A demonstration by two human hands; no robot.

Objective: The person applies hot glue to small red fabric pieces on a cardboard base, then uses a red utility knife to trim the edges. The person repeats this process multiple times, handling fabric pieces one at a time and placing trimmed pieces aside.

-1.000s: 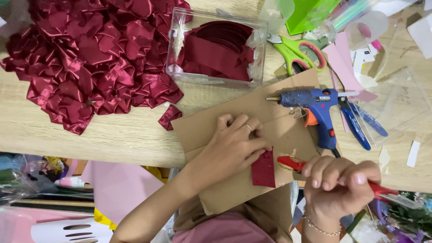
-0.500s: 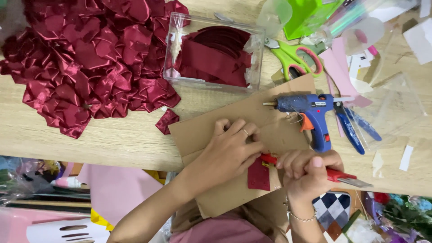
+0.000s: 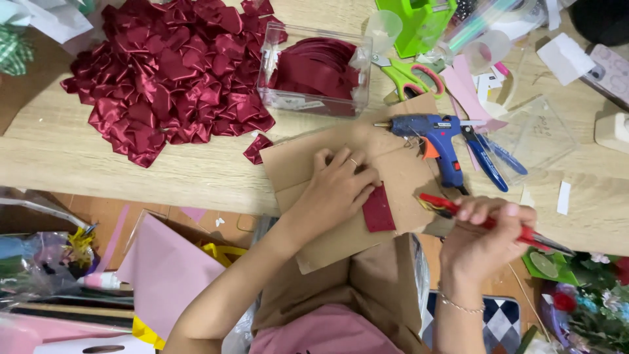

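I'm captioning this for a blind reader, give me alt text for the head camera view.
The left hand presses a dark red fabric square onto a brown cardboard sheet, while the right hand grips a red-handled tool. Behind lie a blue glue gun and a heap of red satin pieces.

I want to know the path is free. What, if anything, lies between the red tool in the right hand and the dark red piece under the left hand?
Nothing visible. The red tool in the right hand points toward the dark red piece pinned by the left hand; only bare cardboard lies between them.
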